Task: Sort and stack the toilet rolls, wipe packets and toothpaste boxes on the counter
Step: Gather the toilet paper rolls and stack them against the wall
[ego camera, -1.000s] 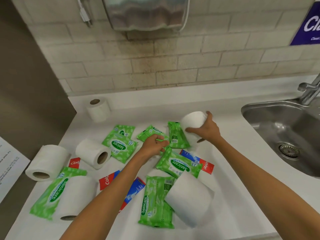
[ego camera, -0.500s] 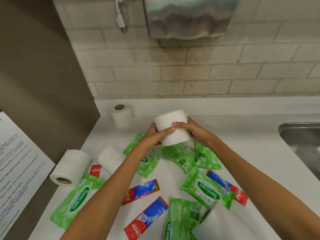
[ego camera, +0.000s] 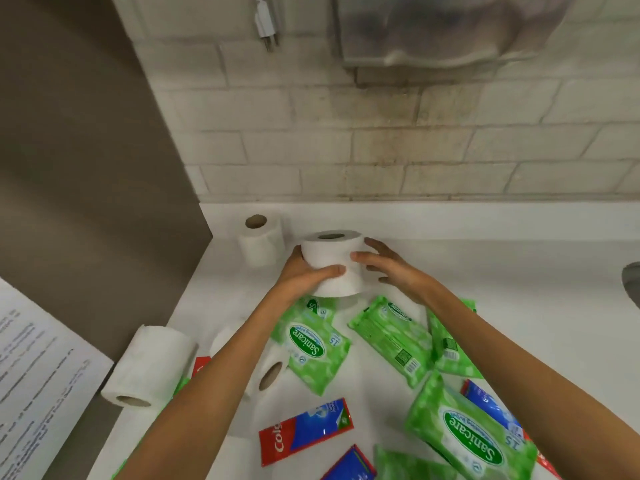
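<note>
A white toilet roll is held upright between both my hands, just above the white counter near the back wall. My left hand wraps its left side and my right hand its right side. Another toilet roll stands upright in the back left corner, just left of the held one. Two more toilet rolls lie on their sides at the left. Green wipe packets and red-and-blue toothpaste boxes lie scattered in front.
A brown partition wall bounds the counter on the left, with a printed paper sheet beside it. A steel dispenser hangs on the tiled wall above. The sink edge shows at the far right.
My right hand lifted the toilet roll from the pile, my left hand joined it, and both carried it left and back toward the upright roll in the corner. The view shifted left.
</note>
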The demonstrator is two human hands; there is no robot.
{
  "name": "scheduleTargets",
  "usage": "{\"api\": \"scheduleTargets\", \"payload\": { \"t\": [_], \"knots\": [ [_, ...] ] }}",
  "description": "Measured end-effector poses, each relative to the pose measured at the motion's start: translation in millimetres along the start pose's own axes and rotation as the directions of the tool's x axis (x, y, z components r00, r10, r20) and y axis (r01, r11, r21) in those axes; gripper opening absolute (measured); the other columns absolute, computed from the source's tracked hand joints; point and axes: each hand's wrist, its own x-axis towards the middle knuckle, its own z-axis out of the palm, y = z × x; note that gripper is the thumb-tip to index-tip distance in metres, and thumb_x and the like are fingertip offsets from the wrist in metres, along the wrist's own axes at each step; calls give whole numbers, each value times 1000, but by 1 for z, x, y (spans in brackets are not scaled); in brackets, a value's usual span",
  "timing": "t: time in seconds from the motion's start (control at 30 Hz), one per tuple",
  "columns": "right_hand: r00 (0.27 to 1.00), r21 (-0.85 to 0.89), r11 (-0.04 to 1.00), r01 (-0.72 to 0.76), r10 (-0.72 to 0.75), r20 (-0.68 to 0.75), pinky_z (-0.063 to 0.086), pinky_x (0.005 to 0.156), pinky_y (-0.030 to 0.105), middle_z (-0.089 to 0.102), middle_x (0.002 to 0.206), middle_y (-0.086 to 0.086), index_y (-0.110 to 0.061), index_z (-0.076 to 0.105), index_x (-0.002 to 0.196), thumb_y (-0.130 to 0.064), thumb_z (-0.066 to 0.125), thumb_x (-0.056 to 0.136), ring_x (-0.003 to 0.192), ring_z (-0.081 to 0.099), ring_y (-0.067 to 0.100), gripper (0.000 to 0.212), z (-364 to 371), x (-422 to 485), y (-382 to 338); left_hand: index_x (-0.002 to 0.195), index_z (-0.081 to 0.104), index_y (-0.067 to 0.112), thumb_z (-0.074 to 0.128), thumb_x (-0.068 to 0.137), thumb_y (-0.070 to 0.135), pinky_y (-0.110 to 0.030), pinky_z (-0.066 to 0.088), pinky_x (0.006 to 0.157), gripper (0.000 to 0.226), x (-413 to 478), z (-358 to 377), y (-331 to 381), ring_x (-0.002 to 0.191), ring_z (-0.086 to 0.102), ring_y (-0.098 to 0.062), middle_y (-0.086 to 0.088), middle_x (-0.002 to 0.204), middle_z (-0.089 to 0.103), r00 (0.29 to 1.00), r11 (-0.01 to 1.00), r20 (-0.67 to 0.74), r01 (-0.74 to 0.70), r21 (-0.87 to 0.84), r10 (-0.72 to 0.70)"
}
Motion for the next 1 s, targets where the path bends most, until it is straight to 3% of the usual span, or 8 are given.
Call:
{"api": "scheduleTargets", "payload": {
  "t": [0.1,0.27,0.53,0.63,0.8,1.0],
  "knots": [
    [995,-58,998,-23,17,-93,35,99,31,48,138,7,-23,30,145,-46,59,84,126,47,24,71,-4,6,8,132,41,14,88,45,45,-37,48,100,103,27,-6,-5,119,56,-20,-2,130,57,973,994,-224,75,73,-57],
    [979,-73,997,-27,11,-203,40,91,28,60,120,4,-23,43,136,-45,61,84,111,57,19,59,-16,16,22,138,26,10,83,62,32,-34,41,101,98,55,-2,-12,127,48,-27,-7,139,47,892,979,-448,138,153,-55],
    [968,-86,996,-13,-9,-249,43,93,33,65,113,7,-27,51,123,-46,65,81,108,60,21,48,-37,26,36,141,22,12,80,63,19,-36,41,98,98,79,16,-32,127,47,-30,-8,143,39,838,992,-545,85,97,-19],
    [968,-64,998,-12,-5,-253,45,83,29,66,111,7,-24,52,125,-49,64,75,101,62,19,57,-37,27,37,142,20,10,77,67,21,-41,43,96,95,79,22,-37,125,48,-34,-11,144,38,831,982,-554,143,125,-51],
    [970,-48,999,-23,10,-242,40,85,29,65,112,8,-22,51,127,-36,60,87,101,62,21,43,-31,28,42,139,23,3,76,71,31,-47,39,98,91,80,24,-34,128,39,-36,-17,141,37,764,920,-632,332,210,-131],
    [967,-50,999,-15,1,-256,41,86,29,66,112,7,-22,50,127,-36,60,88,102,62,21,43,-38,23,40,137,26,-1,77,71,24,-49,42,95,88,82,25,-33,126,39,-40,-21,139,34,766,938,-633,294,184,-116]
  ]
}}
